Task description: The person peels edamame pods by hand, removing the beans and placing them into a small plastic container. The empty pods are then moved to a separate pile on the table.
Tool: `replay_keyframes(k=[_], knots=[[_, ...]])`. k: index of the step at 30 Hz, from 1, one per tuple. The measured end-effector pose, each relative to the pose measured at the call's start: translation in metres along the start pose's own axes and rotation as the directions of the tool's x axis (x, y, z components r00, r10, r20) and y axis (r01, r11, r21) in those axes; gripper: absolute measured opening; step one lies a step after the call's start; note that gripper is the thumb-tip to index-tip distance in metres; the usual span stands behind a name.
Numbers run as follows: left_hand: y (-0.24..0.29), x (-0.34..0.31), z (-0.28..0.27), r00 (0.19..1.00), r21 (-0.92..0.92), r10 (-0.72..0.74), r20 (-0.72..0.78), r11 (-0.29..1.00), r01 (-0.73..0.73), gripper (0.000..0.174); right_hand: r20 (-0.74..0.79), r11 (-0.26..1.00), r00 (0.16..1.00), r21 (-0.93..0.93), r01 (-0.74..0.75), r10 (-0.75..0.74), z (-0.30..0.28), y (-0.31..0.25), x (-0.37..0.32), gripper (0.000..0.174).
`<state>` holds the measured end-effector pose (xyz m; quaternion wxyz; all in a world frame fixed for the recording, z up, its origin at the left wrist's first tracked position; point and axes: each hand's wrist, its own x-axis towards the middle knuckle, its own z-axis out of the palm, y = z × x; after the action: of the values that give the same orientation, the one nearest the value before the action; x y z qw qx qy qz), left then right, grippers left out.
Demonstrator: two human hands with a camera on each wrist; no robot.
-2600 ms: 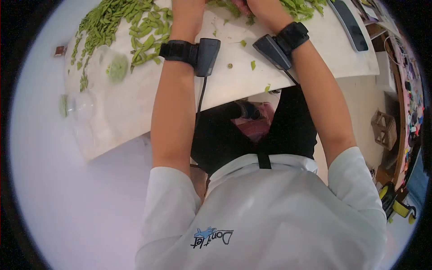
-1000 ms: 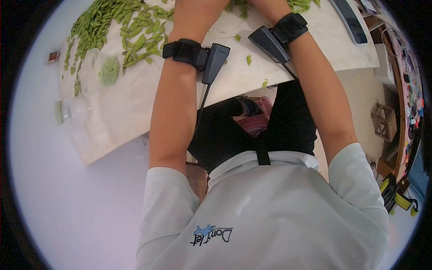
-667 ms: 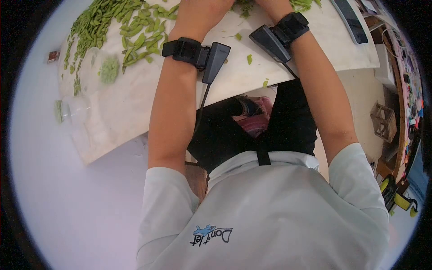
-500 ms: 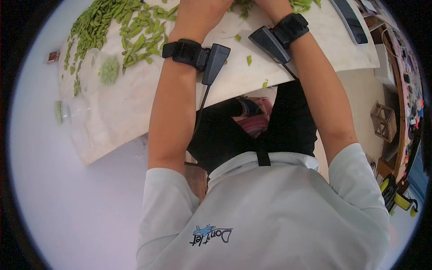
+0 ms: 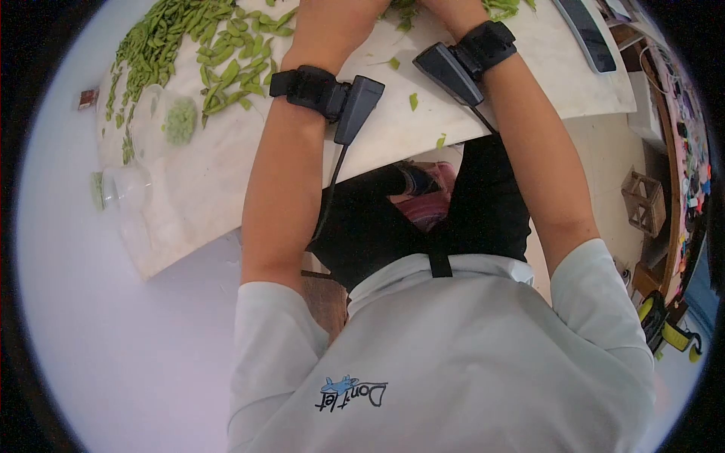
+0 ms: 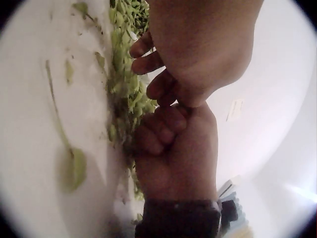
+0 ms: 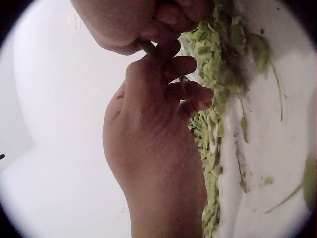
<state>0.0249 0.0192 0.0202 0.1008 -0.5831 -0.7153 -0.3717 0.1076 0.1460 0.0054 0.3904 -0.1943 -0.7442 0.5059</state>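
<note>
In the right wrist view a small green pod [image 7: 147, 47] shows between the two hands, which meet at their fingertips. The curled right hand [image 7: 124, 22] pinches it, and the left hand [image 7: 153, 124] holds its thumb side against it, other fingers loosely bent. The left wrist view shows the left hand [image 6: 203, 49] above the folded right hand [image 6: 173, 153]; the pod is hidden there. From the head, the left hand [image 5: 340, 26] and right hand [image 5: 455, 13] are cut off by the top edge. Green pods [image 5: 234, 72] lie left of them.
A clear container with green contents [image 5: 181, 122] and another clear vessel [image 5: 124, 189] are on the left of the white table [image 5: 211, 181]. A phone [image 5: 587, 34] lies at the right. Leafy scraps [image 5: 413, 100] lie near the front edge.
Since the oldest frame the left wrist has turned and moved slightly right, and the reddish item between the hands has gone from view. Over the last half second both arms have barely shifted.
</note>
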Motion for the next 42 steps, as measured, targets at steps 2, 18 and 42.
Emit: replay_keyframes(k=[2, 18, 42], knots=[[0.001, 0.000, 0.001, 1.000, 0.022, -0.020, 0.013, 1.000, 0.019, 0.022, 0.009, 1.000, 1.000, 0.012, 0.011, -0.011, -0.001, 0.001, 0.001, 0.040], [-0.017, -0.002, 0.001, 0.995, -0.110, -0.067, 0.081, 0.991, 0.075, 0.034, 0.240, 0.987, 0.970, 0.141, -0.074, 0.038, 0.000, -0.004, -0.003, 0.033], [-0.006, -0.002, -0.010, 0.978, -0.211, -0.127, 0.166, 0.964, 0.161, 0.024, 0.213, 0.989, 0.977, 0.139, -0.045, 0.015, 0.001, 0.001, 0.000, 0.035]])
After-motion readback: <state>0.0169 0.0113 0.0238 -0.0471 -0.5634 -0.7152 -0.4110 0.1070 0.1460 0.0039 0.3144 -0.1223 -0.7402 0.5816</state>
